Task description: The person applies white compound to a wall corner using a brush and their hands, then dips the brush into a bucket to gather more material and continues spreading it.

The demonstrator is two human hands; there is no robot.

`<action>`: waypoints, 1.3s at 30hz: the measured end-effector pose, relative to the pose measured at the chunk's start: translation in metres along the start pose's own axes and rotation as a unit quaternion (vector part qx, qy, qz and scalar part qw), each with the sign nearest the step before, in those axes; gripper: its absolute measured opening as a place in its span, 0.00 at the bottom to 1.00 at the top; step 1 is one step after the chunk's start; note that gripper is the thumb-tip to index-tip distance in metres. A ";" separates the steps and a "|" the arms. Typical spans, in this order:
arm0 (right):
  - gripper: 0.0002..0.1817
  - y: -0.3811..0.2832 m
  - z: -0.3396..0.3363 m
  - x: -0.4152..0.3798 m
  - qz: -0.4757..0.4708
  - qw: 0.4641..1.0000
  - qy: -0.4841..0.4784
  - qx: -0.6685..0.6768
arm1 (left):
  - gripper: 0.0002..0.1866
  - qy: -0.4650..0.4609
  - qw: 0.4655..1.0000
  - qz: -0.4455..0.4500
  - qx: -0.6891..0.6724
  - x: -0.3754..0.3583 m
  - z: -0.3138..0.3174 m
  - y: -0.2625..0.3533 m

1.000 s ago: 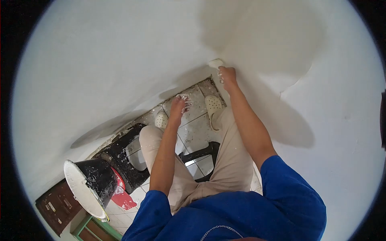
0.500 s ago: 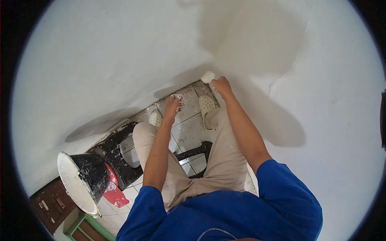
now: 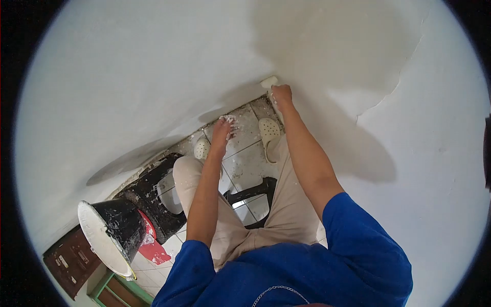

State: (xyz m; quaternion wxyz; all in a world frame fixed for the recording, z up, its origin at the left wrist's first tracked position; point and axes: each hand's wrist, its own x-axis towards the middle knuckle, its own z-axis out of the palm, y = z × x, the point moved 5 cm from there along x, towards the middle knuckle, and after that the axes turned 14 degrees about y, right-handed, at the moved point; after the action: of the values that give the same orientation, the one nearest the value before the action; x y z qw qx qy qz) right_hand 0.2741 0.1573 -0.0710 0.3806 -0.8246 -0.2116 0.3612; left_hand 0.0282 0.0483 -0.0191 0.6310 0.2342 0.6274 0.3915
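At the foot of the corner where two white walls meet, my right hand (image 3: 281, 96) is closed on a small cream scraper-like tool (image 3: 268, 82). Its flat pale end is by the wall just above the floor; my fingers hide the rest. My left hand (image 3: 221, 134) hangs over the floor tiles, left of my right hand. White paste (image 3: 228, 118) covers its curled fingers, and whatever they hold is hard to make out. Farther left, a black bucket (image 3: 116, 217) tilts in view, its white-coated rim facing left.
Black plastic furniture (image 3: 146, 197) stands by the bucket, near a paint-smeared red piece (image 3: 156, 253). A black frame (image 3: 248, 193) shows between my legs. My cream clogs (image 3: 268, 128) rest on tiles. A crack (image 3: 394, 92) runs down the right wall. A brown panel (image 3: 71, 261) lies lower left.
My right hand and the tool have moved slightly up in view along the corner. My left hand remains over the tiles. The whole view has shifted a little.
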 end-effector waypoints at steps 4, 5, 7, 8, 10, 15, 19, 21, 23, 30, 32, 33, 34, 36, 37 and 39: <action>0.09 -0.038 -0.045 -0.042 0.003 0.990 -0.028 0.137 | 0.28 -0.002 1.000 0.005 -0.007 0.005 -0.004 -0.002; 0.09 -0.045 -0.060 -0.055 0.006 0.985 -0.035 0.168 | 0.26 -0.002 1.000 0.006 -0.005 0.007 -0.005 -0.004; 0.10 -0.052 -0.092 -0.076 0.033 0.979 -0.048 0.195 | 0.18 0.018 0.999 0.032 -0.021 0.002 -0.003 0.002; 0.11 -0.054 -0.101 -0.080 0.047 0.975 -0.055 0.208 | 0.15 0.029 0.998 0.044 -0.028 0.000 -0.002 0.004; 0.11 -0.037 -0.103 -0.068 0.045 0.986 -0.058 0.151 | 0.16 0.031 0.999 0.028 0.000 0.002 -0.002 -0.003; 0.09 -0.004 -0.078 -0.036 0.043 0.988 -0.098 0.112 | 0.18 0.043 0.999 0.003 -0.011 -0.014 0.003 0.005; 0.08 0.005 -0.051 -0.008 0.009 0.997 -0.077 -0.003 | 0.19 0.038 0.999 0.003 0.004 -0.007 0.001 0.004; 0.08 0.007 -0.037 0.003 -0.033 0.995 -0.064 -0.076 | 0.19 0.039 0.999 0.002 -0.003 -0.006 0.001 0.005; 0.09 0.014 -0.024 0.012 -0.082 0.983 -0.066 -0.154 | 0.20 0.042 0.999 0.007 -0.026 -0.007 0.001 0.004; 0.19 -0.028 -0.022 -0.022 -0.133 0.962 0.022 -0.239 | 0.19 0.041 0.998 0.000 -0.039 -0.005 -0.001 0.007; 0.21 -0.044 -0.028 -0.032 -0.154 0.956 0.031 -0.249 | 0.18 0.038 0.998 0.010 -0.046 -0.003 -0.003 0.005; 0.19 -0.041 -0.031 -0.030 -0.165 0.966 0.036 -0.197 | 0.18 0.037 0.998 0.010 -0.043 -0.003 -0.003 0.005; 0.18 -0.036 -0.036 -0.027 -0.176 0.973 0.041 -0.145 | 0.18 0.036 0.999 0.012 -0.040 -0.004 -0.004 0.007; 0.15 -0.043 -0.057 -0.036 -0.133 0.990 -0.011 -0.044 | 0.18 0.041 0.998 0.016 -0.039 -0.006 -0.008 0.008; 0.14 -0.054 -0.077 -0.055 -0.076 0.995 -0.066 0.003 | 0.17 0.047 0.998 0.018 -0.040 -0.007 -0.009 0.007; 0.12 -0.043 -0.102 -0.059 0.034 0.980 -0.152 0.123 | 0.17 0.048 0.998 0.017 -0.035 -0.007 -0.009 0.005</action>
State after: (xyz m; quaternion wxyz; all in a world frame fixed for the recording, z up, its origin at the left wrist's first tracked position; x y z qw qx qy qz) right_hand 0.3104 0.0989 0.0341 0.4303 -0.7136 -0.1929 0.5181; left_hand 0.0195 0.0443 -0.0121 0.6014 0.2029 0.6389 0.4347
